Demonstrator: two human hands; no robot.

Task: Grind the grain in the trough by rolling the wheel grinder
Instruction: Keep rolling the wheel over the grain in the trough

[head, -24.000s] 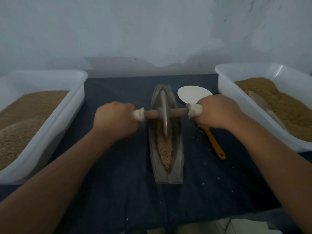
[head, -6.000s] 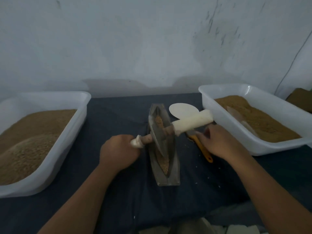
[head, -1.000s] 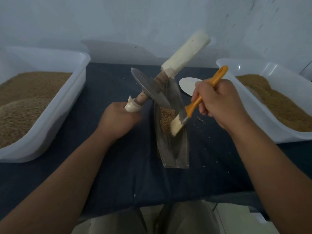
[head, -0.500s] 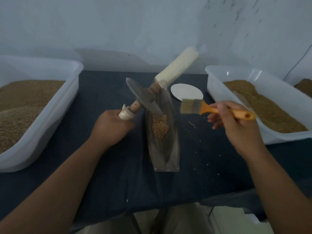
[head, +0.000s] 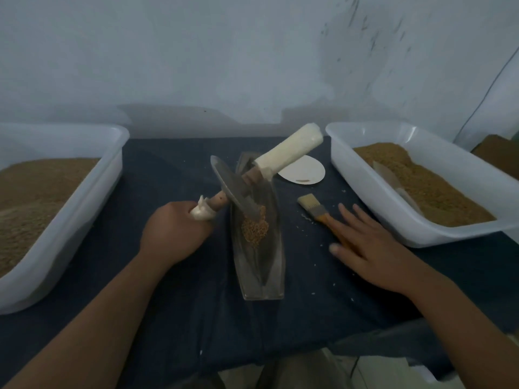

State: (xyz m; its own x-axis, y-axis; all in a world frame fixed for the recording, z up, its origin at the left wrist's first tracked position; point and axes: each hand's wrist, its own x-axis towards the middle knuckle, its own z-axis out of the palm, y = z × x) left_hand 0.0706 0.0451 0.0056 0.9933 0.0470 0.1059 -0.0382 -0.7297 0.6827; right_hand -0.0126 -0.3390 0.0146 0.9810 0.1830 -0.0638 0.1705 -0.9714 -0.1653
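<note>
While the left hand (head: 174,231) is curled tight round the near, wrapped end of its axle, the wheel grinder (head: 233,186) stands tilted. The lower edge of its metal disc dips into the trough (head: 261,279) at the grain (head: 254,230). The far white-wrapped handle (head: 289,151) points up and to the right, with nothing holding it.

The right hand (head: 365,245) lies flat with straight fingers on the orange handle of a brush (head: 314,207), which rests on the dark cloth (head: 182,304) just right of the trough. That puts it well apart from the free handle.

The disc looks rigid and heavy with a thin rim, so held by one end it probably wants to topple sideways. The sensible holds are the two wrapped handles, one in each hand either side of the disc; the wrapping should keep them from slipping.

The grain is a small loose heap in the middle of the narrow channel, right beneath the disc, and will likely scatter under a skewed roll. The trough sits free on the cloth and could shift.

Two white tubs (head: 379,197) of brown meal flank the work.
</note>
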